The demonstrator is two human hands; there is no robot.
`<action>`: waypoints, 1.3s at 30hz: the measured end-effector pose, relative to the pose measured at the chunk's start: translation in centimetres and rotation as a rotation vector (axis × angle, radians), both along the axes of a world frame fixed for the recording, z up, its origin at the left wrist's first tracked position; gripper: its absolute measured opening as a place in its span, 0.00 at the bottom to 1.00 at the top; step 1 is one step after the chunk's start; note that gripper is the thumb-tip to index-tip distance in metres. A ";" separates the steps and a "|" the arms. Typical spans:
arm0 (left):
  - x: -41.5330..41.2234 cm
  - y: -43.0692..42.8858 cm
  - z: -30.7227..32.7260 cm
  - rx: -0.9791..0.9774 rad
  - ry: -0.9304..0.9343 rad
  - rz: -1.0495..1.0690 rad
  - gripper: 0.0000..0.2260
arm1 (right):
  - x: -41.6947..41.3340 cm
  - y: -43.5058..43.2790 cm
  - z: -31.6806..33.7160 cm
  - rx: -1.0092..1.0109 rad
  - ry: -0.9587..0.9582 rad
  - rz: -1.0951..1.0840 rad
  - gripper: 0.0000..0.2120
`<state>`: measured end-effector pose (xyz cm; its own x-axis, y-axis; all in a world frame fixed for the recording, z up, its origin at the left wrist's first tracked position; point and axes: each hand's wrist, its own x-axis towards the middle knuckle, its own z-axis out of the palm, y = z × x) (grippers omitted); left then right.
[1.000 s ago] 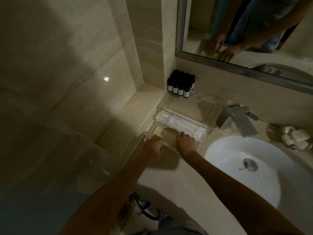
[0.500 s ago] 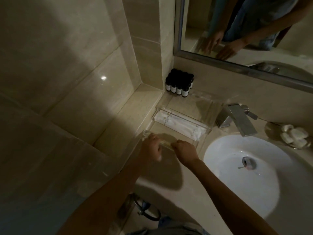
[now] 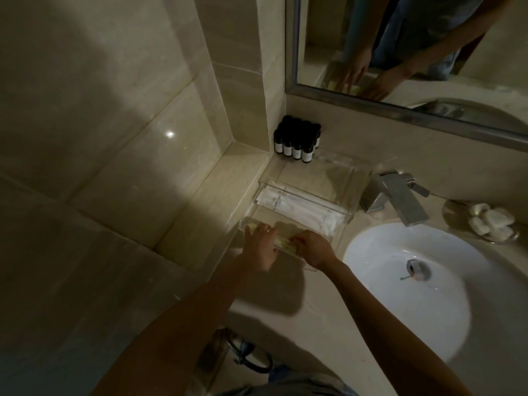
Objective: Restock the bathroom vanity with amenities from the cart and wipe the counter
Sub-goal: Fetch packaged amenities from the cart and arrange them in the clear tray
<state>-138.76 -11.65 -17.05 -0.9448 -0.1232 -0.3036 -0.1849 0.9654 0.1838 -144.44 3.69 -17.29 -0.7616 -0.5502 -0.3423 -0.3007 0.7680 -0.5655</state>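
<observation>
The step in hand looks like bedding the yellow packets (image 3: 285, 243) into the front, lowest compartment of the clear acrylic tray (image 3: 357, 178), which stands on the counter (image 3: 314, 324) at about ten o'clock from the sink basin (image 3: 400, 287). The left hand (image 3: 261, 248) lies flat at the compartment's nine o'clock end, fingers straight and spread over the packets. The right hand (image 3: 313, 250) is at the three o'clock end with fingers curled down onto them; whether they pinch the wrapper or only press it cannot be told, since the tips are hidden. To do this well, I would have the flat hand pin the stack while the other squares the loose end, so the packets run parallel to the white sachets (image 3: 303, 205) lying in the tier just beyond, at twelve o'clock. The tray seems light, so downward pressure is safer than a push towards the dark bottles (image 3: 297, 141) clustered in the corner at its far edge. Lifting both hands straight up should keep the row from skewing. The counter wipe is probably best left until the restocking is finished.
</observation>
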 end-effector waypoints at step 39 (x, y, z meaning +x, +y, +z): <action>42.0 6.3 5.3 0.197 0.523 1.445 0.16 | 28.6 -10.5 6.4 -0.231 -0.055 0.946 0.11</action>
